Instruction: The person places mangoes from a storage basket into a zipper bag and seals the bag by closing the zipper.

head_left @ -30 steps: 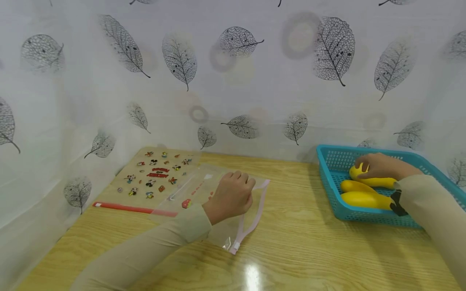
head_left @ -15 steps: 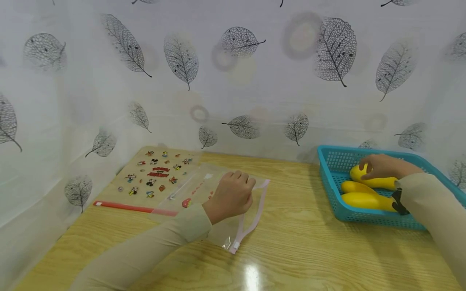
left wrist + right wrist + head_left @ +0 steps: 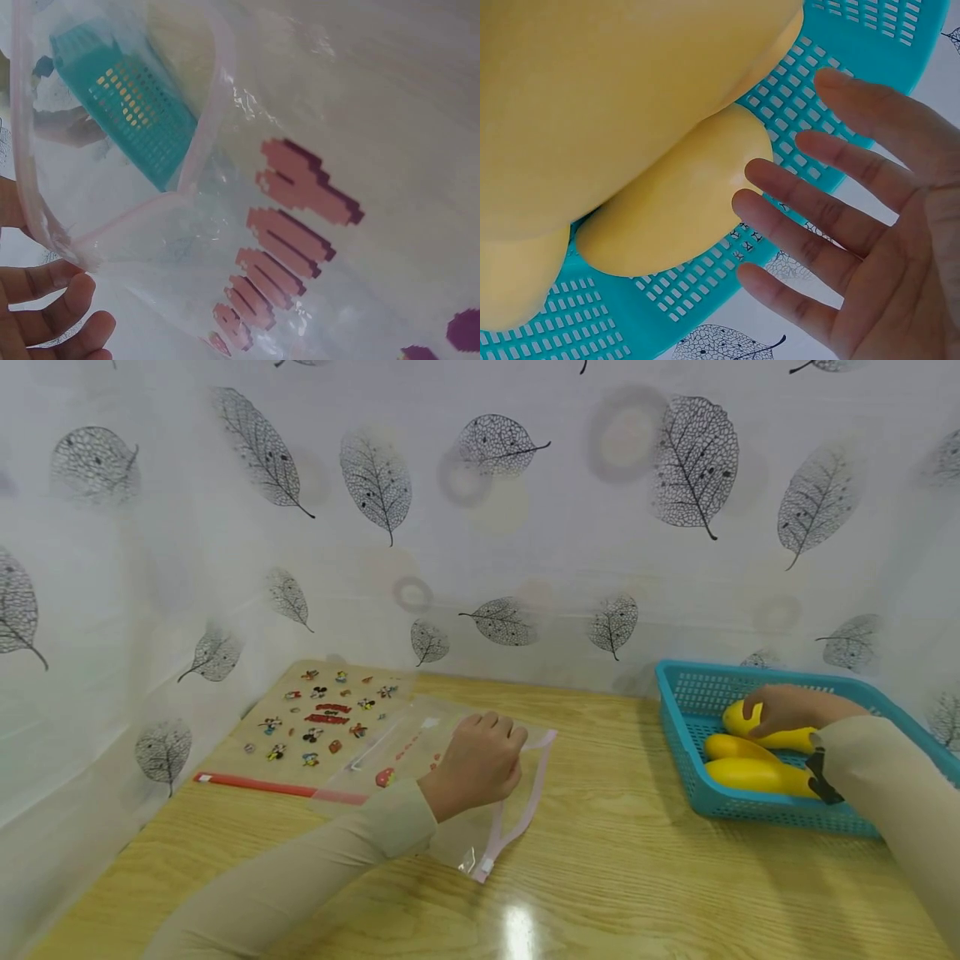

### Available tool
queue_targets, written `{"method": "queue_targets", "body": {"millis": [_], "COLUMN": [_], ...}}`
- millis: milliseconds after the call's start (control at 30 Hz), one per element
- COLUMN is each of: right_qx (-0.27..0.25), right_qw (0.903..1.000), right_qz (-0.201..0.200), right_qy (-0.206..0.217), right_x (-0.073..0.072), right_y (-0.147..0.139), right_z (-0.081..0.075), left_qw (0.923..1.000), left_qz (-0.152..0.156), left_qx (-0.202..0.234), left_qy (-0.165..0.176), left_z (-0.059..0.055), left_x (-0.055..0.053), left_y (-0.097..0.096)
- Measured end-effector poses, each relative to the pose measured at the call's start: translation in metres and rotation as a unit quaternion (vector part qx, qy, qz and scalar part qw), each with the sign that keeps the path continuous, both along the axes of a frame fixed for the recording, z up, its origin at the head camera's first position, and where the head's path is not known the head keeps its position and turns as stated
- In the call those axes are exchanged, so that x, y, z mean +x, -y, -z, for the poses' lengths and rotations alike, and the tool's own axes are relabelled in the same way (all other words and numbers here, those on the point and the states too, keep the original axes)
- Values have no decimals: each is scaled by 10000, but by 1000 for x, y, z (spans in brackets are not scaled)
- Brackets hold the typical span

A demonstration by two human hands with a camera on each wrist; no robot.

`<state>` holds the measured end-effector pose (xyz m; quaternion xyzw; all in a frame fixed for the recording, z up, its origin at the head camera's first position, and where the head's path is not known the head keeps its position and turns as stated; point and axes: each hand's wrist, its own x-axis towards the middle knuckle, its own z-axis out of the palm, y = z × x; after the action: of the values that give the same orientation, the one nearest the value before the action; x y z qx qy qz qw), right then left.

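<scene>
My left hand pinches the mouth edge of a clear plastic zip bag with a pink slider strip. In the left wrist view, the bag's mouth gapes and its curled fingers sit at the rim. My right hand is inside a blue plastic basket, over the farthest of several yellow squash-like things. Its fingers are spread and fairly straight beside a rounded yellow end in the right wrist view. I cannot tell whether the fingertips touch it.
A second clear bag with cartoon prints and a red slider strip lies flat at the left, partly under the first bag. Both rest on a wood-grain table. A white leaf-print curtain stands behind and at the left.
My right hand has shifted slightly to the right over the far yellow squash-like thing. The left hand and its bag stay in place.
</scene>
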<state>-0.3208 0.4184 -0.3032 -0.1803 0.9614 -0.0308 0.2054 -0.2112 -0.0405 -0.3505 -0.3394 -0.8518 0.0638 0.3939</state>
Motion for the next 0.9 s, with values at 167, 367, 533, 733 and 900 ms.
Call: {"method": "queue_targets", "body": {"millis": [167, 367, 533, 733, 900], "right_qx": [115, 170, 204, 167, 64], "right_qw": [9999, 9998, 9997, 9991, 9985], "right_qz": [23, -31, -132, -189, -274], "right_qy": [68, 84, 89, 337, 474], "right_x": [-1, 0, 5, 15, 20], "right_y": [0, 2, 6, 16, 23], "right_z": [1, 0, 0, -2, -5], "left_qw": [10000, 9999, 9997, 9997, 9997], "left_qz": [-28, -37, -28, 26, 1], "left_qx": [-34, -38, -56, -48, -83], "left_qy": [62, 151, 233, 241, 243], "left_z": [0, 0, -1, -1, -2], "left_x": [-1, -1, 0, -1, 0], "left_y": [-1, -1, -1, -2, -2]}}
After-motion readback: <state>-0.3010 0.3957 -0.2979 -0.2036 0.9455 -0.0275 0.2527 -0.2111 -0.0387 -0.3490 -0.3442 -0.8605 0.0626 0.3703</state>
